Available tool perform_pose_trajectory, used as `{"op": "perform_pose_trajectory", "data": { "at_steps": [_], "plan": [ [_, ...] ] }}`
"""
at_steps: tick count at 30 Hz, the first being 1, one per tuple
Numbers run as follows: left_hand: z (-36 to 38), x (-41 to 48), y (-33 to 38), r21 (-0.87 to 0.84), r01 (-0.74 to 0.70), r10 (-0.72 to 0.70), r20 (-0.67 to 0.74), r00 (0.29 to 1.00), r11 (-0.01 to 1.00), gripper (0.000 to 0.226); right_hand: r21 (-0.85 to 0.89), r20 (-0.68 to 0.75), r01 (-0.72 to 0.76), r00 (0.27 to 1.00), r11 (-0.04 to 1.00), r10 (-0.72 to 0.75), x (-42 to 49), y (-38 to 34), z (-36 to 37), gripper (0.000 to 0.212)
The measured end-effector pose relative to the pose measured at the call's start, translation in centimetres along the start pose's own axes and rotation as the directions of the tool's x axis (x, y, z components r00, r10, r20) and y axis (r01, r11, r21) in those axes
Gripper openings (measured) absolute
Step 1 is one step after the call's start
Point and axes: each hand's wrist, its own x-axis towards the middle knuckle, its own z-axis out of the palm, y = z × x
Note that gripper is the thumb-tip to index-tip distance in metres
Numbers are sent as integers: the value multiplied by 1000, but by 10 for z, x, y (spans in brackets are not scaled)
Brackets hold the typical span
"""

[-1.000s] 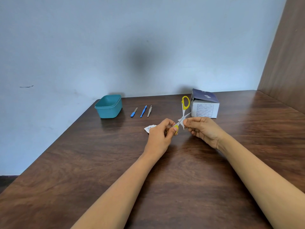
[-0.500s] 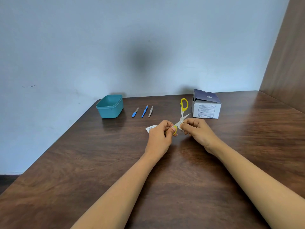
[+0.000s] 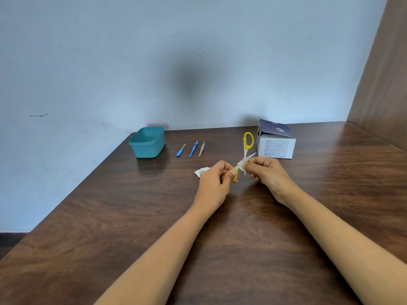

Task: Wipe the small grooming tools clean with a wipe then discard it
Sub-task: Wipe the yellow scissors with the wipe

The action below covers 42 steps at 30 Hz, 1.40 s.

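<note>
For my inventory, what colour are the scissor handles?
Yellow, on the scissors, clearest in the head view.

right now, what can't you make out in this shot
Head view only:
- wipe: almost all hidden by the right hand and its fingers; hard to tell from the scissors blades.
- lower scissor handle: covered by the left hand.
- torn sachet: partly behind the left hand, print too small.
- box label: too small to read.
- three small tools: too small to tell their tips.

The left hand [image 3: 214,182] and right hand [image 3: 267,172] are bare, on bare forearms [image 3: 167,243].
</note>
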Motion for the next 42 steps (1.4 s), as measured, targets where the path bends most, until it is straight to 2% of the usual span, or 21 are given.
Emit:
{"op": "perform_pose_trajectory", "data": {
  "at_steps": [4,10,20,26,42],
  "plan": [
    [0,1,-1,0,7,-7,-8,1000,1000,10,-14,33,-42,999,999,43,1,0,-2,21],
    [1,1,0,-16,8,-7,28,1000,1000,10,124,-83,-62,994,990,73,0,0,0,12],
    [1,0,0,3,-5,5,-21,1000,1000,9,61,63,-96,994,993,92,1,-2,-6,19],
    [2,0,1,-12,2,-2,20,1000,1000,10,150,-22,-94,995,984,99,1,0,-3,15],
    [-2,-1,3,-4,40,-40,-55,998,999,11,-79,110,-13,994,997,21,0,-1,-3,23]
  ]
}}
